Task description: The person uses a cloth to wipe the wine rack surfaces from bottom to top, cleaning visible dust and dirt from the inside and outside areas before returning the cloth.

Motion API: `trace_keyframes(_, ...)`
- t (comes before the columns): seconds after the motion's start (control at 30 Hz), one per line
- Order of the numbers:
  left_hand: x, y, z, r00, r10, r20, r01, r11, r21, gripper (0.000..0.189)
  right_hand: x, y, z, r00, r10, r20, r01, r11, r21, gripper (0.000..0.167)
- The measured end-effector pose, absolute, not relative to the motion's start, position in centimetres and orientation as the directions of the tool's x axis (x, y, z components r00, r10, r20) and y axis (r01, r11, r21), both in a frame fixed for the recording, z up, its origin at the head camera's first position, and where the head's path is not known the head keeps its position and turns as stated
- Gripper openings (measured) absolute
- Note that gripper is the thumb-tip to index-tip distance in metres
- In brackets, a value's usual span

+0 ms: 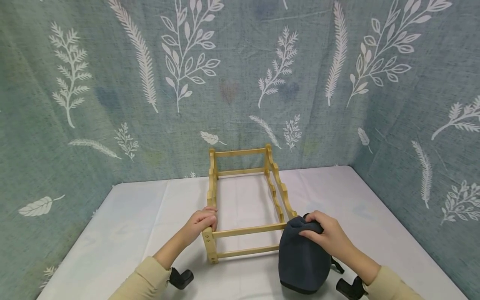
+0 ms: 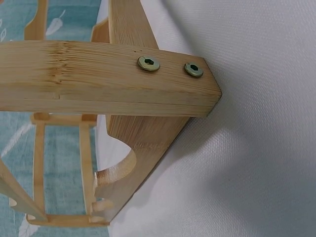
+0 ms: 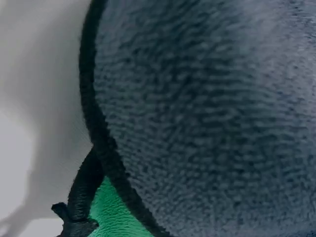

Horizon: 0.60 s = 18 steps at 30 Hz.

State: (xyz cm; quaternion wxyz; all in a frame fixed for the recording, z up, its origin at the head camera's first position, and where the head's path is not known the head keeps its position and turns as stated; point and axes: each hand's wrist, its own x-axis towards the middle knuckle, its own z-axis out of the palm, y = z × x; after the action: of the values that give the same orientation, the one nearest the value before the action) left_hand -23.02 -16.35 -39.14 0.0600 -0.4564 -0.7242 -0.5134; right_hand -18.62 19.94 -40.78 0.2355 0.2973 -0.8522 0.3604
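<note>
A light wooden rack with scalloped side rails lies across the white table. My left hand grips its near left corner, fingers curled over the top of the side piece. In the left wrist view, the corner bar shows two hex bolts, and the hand is out of sight. At the near right corner, my right hand pinches a dark grey cleaning cloth, which hangs down in front of the rack's end. Close up in the right wrist view, the plush cloth has black edging, a hanging loop and a green underside.
The table is covered in white cloth. Green-grey fabric with white leaf prints rises behind it and at both sides. Each wrist carries a black camera mount, the left one and the right one.
</note>
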Motion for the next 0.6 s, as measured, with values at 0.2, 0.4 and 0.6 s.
trace_keyframes(0.2,-23.0,-16.3,-39.1,-0.567,0.605,0.559,0.730,0.054,0.682,0.030,-18.9,20.1,-42.1,-0.751,-0.390,0.532,-0.656,0.526,-0.541,0.025)
trace_keyframes(0.4,-23.0,-16.2,-39.1,-0.573,0.608,0.550,0.724,0.062,0.687,0.030,-19.2,20.3,-43.2,-0.809,-0.426,0.404,-0.587,0.554,-0.591,0.024)
trace_keyframes(0.6,-24.2,-16.7,-40.8,-0.567,0.608,0.555,0.731,0.061,0.680,0.031,-19.7,20.3,-44.2,-0.894,-0.424,0.142,-0.412,0.658,-0.630,0.026)
